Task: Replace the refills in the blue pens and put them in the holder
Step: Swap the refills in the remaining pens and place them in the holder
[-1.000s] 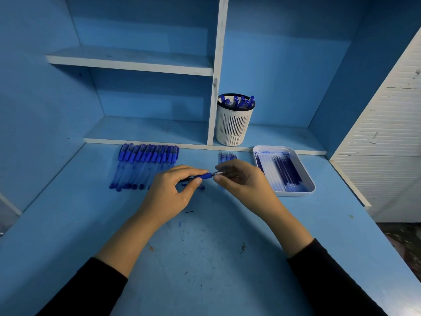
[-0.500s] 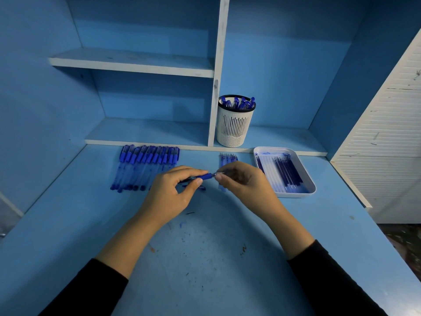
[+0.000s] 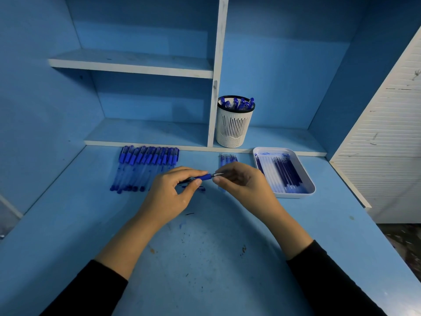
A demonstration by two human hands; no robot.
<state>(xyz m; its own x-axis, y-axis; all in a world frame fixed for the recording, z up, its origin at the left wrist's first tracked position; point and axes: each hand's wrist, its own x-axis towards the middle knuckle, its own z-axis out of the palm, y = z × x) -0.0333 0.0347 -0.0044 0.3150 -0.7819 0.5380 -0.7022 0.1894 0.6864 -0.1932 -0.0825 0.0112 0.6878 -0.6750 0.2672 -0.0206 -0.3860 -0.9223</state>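
My left hand [image 3: 172, 195] grips a blue pen [image 3: 202, 177] by its barrel, held level just above the desk. My right hand [image 3: 241, 182] pinches the pen's metal tip end between thumb and fingers. A blue cap [image 3: 200, 189] lies on the desk under the pen. A row of several capped blue pens [image 3: 145, 167] lies at the back left. A white slotted holder [image 3: 234, 126] with several blue pens in it stands on the low shelf. A white tray [image 3: 306, 179] at the right holds several refills. A few refills [image 3: 227, 158] lie on the desk behind my right hand.
The blue desk [image 3: 205, 258] has ink marks in front of my hands. A low shelf ledge [image 3: 148, 142] runs along the back, with a white divider [image 3: 216, 71] and an upper shelf [image 3: 132, 65]. A white slatted panel [image 3: 387, 133] stands at the right.
Both hands keep their hold on the pen at the same spot. The fingers of my right hand have shifted slightly at the tip.
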